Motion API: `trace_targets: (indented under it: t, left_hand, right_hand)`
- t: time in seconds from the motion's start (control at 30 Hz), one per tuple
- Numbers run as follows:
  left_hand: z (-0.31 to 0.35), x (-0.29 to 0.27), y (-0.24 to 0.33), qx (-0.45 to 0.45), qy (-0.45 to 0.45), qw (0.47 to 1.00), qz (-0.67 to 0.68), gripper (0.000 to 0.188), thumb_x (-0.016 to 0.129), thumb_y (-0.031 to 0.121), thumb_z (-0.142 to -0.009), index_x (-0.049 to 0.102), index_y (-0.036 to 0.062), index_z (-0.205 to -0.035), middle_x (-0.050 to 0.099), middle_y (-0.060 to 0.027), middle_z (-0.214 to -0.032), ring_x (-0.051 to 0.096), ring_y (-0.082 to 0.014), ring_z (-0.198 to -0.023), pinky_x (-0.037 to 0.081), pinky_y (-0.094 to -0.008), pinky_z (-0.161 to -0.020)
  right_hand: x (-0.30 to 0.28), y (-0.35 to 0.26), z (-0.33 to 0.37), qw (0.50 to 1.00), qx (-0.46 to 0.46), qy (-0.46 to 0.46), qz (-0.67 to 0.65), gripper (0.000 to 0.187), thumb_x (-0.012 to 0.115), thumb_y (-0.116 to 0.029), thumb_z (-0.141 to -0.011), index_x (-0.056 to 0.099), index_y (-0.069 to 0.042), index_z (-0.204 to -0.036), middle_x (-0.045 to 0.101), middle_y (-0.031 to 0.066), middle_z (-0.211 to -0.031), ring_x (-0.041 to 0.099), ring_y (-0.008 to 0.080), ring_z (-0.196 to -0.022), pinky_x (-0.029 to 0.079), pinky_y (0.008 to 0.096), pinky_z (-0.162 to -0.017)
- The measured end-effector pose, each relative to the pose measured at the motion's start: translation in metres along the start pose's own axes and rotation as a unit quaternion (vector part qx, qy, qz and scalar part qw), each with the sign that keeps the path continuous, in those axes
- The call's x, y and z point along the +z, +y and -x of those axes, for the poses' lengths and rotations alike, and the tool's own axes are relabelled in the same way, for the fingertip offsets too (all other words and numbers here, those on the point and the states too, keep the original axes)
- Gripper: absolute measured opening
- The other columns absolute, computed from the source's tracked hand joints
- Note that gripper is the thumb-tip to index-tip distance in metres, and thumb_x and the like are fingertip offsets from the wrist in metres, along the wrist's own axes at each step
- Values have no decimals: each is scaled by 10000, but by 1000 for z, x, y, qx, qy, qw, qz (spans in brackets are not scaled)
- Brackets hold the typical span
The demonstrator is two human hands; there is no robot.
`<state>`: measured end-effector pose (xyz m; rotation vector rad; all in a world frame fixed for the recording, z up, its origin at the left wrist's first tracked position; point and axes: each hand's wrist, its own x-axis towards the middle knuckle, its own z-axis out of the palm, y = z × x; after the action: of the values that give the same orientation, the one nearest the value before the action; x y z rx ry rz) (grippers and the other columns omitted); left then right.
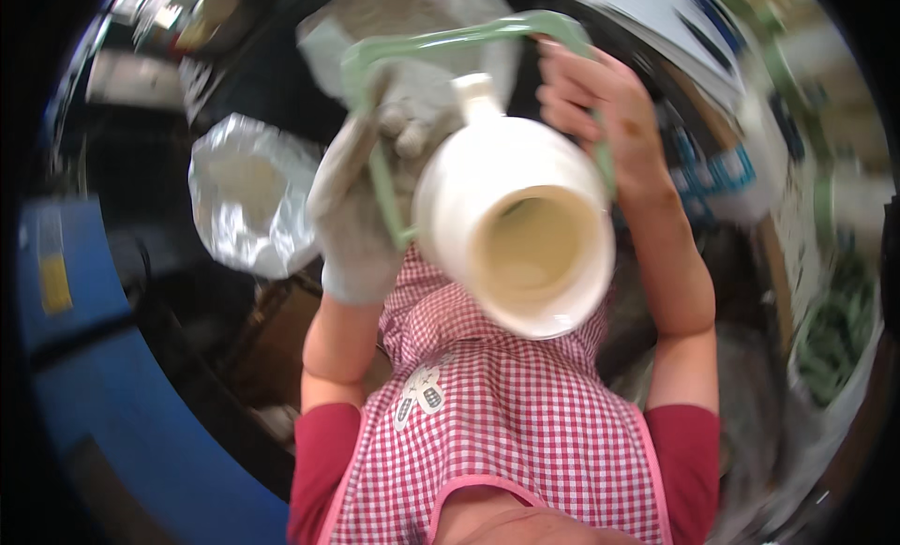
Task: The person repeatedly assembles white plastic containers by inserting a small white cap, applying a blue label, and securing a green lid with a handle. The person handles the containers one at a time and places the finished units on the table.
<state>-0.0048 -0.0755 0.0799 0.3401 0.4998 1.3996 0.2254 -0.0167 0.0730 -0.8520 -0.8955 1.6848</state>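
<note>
We hold a green frame (441,39) between our two hands.
Our gloved left hand (352,194) curls around its left side, our bare right hand (614,100) around its upper right corner; a white cylinder (511,156) blocks our view between them, and a silvery bag (234,250) sits left of the glove.

Dark gap inside the green frame (450,37), white hollow cylinder (497,161) in the way below.
</note>
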Motion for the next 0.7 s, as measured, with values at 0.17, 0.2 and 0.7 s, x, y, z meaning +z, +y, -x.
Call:
trace_targets:
  t: [0.17,0.2,0.7]
  left_hand:
    - [-14,-15,-6,-30,-36,994,-100,490,438,169,-1102,419,-94,-1514,346,75,-652,394,-38,-544,542,-367,-1084]
    - [-17,-21,-7,-39,-39,993,-101,478,415,152,-1099,429,-94,-1509,349,76,-656,391,-35,-545,546,-348,-1074]
    - [-31,-26,32,252,-203,908,-266,416,433,256,-1123,587,-51,-1359,578,-19,-819,530,-113,-721,450,-283,-676]
  right_hand:
    - [11,-1,4,998,46,35,-1,151,556,-143,-1080,600,-3,-1114,336,-82,-644,296,16,-474,243,209,-455]
    - [12,1,2,997,49,52,-2,165,552,-143,-1083,605,3,-1136,340,-80,-641,296,12,-474,245,207,-456]
    - [-1,14,-62,938,-314,-143,37,564,404,-463,-1121,518,-29,-1463,628,152,-1377,613,277,-1242,490,415,-1089]
